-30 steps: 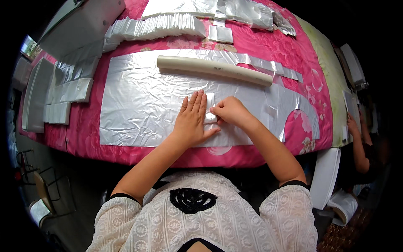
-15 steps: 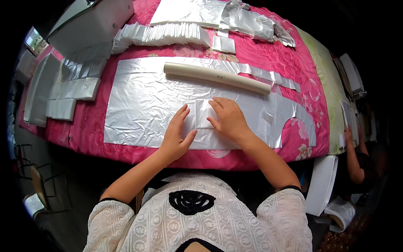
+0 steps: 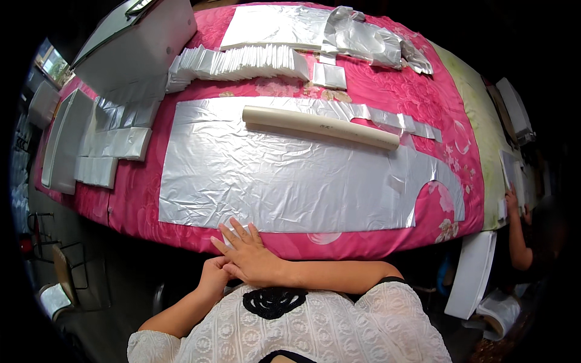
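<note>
My right hand (image 3: 254,260) lies over my left hand at the table's near edge, its fingers spread and stretched out. My left hand (image 3: 213,279) is closed, its fingertips tucked beneath the right palm. A whitish bit of a folded plastic packet (image 3: 228,241) shows between the right fingers; the hands cover the rest. Just beyond them lies a wide, creased silver-white plastic apron (image 3: 290,187), flat, with a curved cutout and strips at its right end. A cream-coloured tube (image 3: 321,127) rests slantwise across its far part.
The pink flowered cloth (image 3: 200,237) covers the table. A long row of folded packets (image 3: 242,63), one separate packet (image 3: 329,76) and more plastic sheets (image 3: 275,25) lie at the back. White bins (image 3: 136,51) and packet stacks (image 3: 115,143) stand left. At far right, another person's arm (image 3: 517,236) shows.
Both hands have left the middle of the apron and come together at the near edge, toward the left. The folded packet is off the sheet. The whole view has shifted slightly.
</note>
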Demonstrator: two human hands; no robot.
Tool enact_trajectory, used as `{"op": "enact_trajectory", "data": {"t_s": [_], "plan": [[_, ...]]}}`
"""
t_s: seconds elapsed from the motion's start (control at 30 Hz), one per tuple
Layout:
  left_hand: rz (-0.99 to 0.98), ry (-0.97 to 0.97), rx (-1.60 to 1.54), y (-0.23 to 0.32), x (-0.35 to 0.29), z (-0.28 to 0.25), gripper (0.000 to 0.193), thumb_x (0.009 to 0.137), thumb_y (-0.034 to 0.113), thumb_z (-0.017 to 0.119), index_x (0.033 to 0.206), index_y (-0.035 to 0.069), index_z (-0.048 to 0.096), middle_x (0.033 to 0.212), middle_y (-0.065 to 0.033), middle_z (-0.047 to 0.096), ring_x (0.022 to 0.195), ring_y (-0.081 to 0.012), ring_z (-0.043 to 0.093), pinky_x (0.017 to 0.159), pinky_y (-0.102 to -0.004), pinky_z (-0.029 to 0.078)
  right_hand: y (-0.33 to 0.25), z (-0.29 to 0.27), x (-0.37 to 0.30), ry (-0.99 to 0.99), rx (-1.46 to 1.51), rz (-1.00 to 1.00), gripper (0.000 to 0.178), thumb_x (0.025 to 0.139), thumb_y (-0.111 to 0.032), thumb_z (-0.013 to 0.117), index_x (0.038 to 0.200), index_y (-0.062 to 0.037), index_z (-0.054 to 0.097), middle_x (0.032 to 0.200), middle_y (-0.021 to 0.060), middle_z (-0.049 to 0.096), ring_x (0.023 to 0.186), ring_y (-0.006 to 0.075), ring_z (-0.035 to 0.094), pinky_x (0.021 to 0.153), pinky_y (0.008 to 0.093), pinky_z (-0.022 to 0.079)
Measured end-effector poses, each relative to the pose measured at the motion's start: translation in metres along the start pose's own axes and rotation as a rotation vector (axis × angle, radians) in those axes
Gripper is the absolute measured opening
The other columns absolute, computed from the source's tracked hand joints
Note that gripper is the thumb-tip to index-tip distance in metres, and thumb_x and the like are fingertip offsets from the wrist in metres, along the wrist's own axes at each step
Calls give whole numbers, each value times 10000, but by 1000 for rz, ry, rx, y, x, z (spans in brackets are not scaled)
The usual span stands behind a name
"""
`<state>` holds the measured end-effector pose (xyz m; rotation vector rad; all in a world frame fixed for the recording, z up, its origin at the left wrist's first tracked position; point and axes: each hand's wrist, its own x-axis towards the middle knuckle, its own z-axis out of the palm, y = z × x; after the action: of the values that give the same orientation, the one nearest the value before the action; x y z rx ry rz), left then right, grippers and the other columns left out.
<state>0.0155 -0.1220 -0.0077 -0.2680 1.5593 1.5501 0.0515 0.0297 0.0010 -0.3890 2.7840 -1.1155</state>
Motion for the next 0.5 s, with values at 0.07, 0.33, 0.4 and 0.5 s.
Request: {"op": "enact_trajectory", "data": {"t_s": [0.07, 0.33, 0.4, 0.5], "plan": [[231, -60, 546, 18, -1, -7, 107, 820, 41, 575, 868, -11, 655, 754, -62, 655, 662, -123, 623, 623, -261, 507, 12, -15, 1, 114, -57, -163, 467, 828, -293, 571, 1224, -69, 466, 1457, 211, 164, 1357, 407, 66, 1073, 520, 97], [1013, 63, 1021, 85, -1, 19, 303, 680, 55, 700, 966, 25, 607, 1078, -151, 617, 928, -298, 618, 784, -337, 494, 87, -146, 0, 477, -28, -90, 104, 722, -129, 700, 776, -90, 621, 857, 31, 572, 908, 239, 491, 845, 378, 365], [1016, 63, 998, 82, -1, 18, 321, 683, 53, 696, 988, 20, 601, 1086, -160, 611, 947, -306, 610, 804, -344, 486, 132, -190, 18, 757, 65, 158, 81, 758, -139, 661, 807, -75, 665, 712, 39, 599, 735, 200, 545, 727, 322, 423], [972, -1, 976, 76, 0, 23, 328, 685, 40, 684, 1002, 21, 603, 1086, -163, 608, 944, -305, 611, 803, -343, 486, 223, -251, 48, 1103, 642, 432, 187, 818, -153, 633, 902, 14, 629, 805, 55, 649, 696, 100, 574, 619, 246, 460]]}}
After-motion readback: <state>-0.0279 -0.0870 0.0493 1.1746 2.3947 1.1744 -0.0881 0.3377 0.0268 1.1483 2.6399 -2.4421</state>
